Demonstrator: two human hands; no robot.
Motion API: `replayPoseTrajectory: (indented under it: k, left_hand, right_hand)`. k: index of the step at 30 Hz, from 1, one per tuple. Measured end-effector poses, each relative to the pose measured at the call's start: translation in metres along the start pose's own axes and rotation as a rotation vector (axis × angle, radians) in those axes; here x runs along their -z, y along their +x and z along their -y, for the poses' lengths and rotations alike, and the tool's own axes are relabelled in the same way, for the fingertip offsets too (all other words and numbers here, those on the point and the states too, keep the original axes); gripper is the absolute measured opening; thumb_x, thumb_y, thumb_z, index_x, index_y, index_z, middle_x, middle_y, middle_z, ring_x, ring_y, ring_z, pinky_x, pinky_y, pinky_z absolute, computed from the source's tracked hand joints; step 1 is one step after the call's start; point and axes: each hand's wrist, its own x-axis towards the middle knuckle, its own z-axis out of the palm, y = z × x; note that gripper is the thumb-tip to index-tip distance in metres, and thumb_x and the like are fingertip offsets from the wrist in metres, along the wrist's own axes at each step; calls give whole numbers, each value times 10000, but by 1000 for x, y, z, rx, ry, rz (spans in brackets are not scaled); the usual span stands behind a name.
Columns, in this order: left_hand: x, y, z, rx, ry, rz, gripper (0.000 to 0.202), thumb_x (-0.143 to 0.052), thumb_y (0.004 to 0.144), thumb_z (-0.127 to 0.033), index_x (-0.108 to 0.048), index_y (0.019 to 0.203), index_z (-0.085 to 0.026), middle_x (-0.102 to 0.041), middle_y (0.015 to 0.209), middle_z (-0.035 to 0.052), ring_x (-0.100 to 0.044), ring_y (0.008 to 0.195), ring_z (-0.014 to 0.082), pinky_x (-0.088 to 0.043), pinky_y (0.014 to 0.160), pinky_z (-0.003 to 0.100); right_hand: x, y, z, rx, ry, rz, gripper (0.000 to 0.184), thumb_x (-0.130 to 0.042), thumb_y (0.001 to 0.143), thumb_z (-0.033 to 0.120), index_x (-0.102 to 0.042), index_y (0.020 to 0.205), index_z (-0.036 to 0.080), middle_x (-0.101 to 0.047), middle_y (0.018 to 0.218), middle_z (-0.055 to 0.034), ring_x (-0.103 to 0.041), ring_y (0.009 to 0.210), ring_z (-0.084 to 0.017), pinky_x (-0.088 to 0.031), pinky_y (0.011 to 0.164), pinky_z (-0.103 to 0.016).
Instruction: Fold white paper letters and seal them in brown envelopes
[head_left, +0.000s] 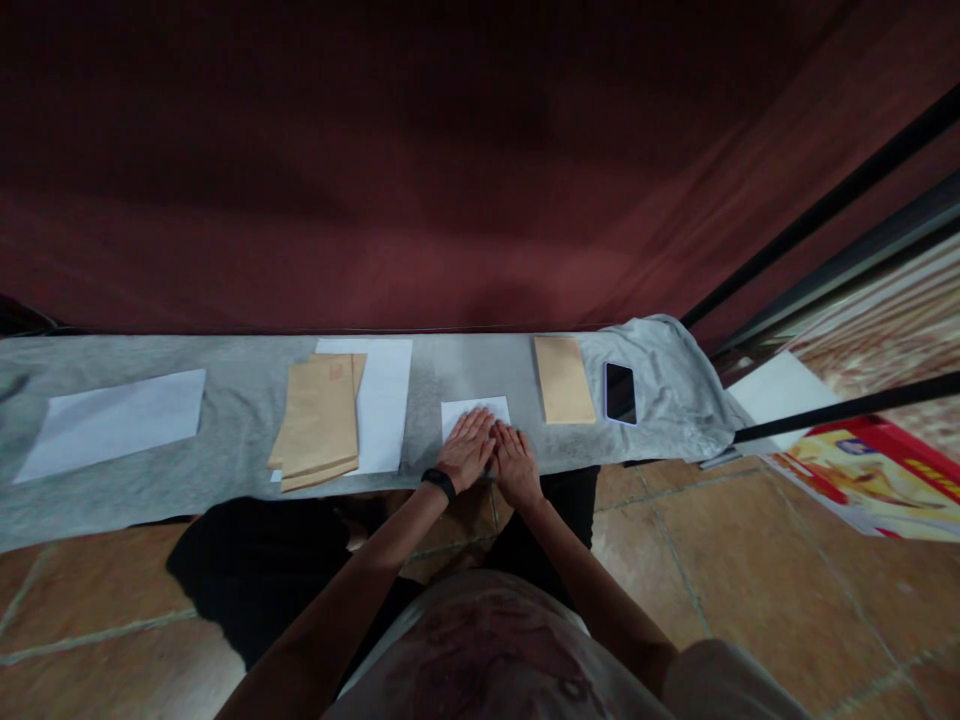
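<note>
A small white sheet of paper [452,411], possibly folded, lies on the grey cloth in front of me. Pressed flat on it is my left hand [467,447], fingers stretched out, a dark band at the wrist. Beside it, my right hand [516,465] also lies flat with its fingers extended, touching the left one and covering the paper's right part. Both palms hide most of the sheet. To the right rests a brown envelope [565,380]. On the left, a stack of brown envelopes [321,415] overlaps white sheets [386,400].
A grey cloth [480,360] covers the long narrow table. A phone [620,393] lies right of the single envelope. Another white sheet [120,420] is at the far left. Black bars [840,200] and a colourful box [885,470] stand at the right. A dark red curtain [450,270] hangs behind.
</note>
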Motion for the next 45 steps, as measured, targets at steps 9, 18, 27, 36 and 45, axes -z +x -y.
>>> replayPoseTrajectory:
  k: [9, 18, 27, 36, 45]
  left_hand:
    - [-10, 40, 9, -150, 38, 118, 607, -276, 1044, -449, -359, 1556, -134, -345, 1638, 111, -254, 1540, 220, -189, 1272, 426]
    - [-9, 71, 13, -148, 85, 95, 600, -314, 1032, -384, -326, 1567, -112, -320, 1648, 119, -230, 1547, 241, -158, 1275, 466]
    - [-4, 37, 11, -288, 97, 94, 538, -303, 1051, -359, -384, 1551, -177, -382, 1625, 60, -258, 1537, 209, -149, 1280, 437]
    - [-5, -7, 11, -362, 113, 93, 614, -370, 1033, -471, -330, 1573, -181, -349, 1639, 72, -264, 1536, 200, -162, 1274, 408]
    - [13, 9, 39, 99, 84, -120, 568, -341, 1008, -296, -348, 1544, -109, -436, 1578, 154, -327, 1501, 280, -250, 1234, 486]
  right_hand:
    - [8, -16, -7, 50, 38, 2, 469, -438, 1054, 294, -477, 1482, 107, -525, 1512, -150, -405, 1464, -269, -314, 1226, -506]
    - [11, -24, -9, 32, 95, 7, 524, -419, 1059, 299, -375, 1553, 130, -436, 1583, -126, -364, 1487, -274, -290, 1233, -516]
    - [13, -31, -16, 22, 192, -43, 459, -399, 1054, 222, -455, 1503, 148, -492, 1542, -128, -394, 1470, -255, -330, 1218, -509]
    - [17, -32, -20, 63, 238, -64, 447, -395, 1050, 202, -454, 1490, 150, -507, 1524, -135, -415, 1452, -253, -347, 1213, -513]
    - [14, -32, -19, 15, 276, -80, 443, -366, 1045, 197, -469, 1476, 184, -535, 1500, -124, -441, 1436, -235, -355, 1206, -504]
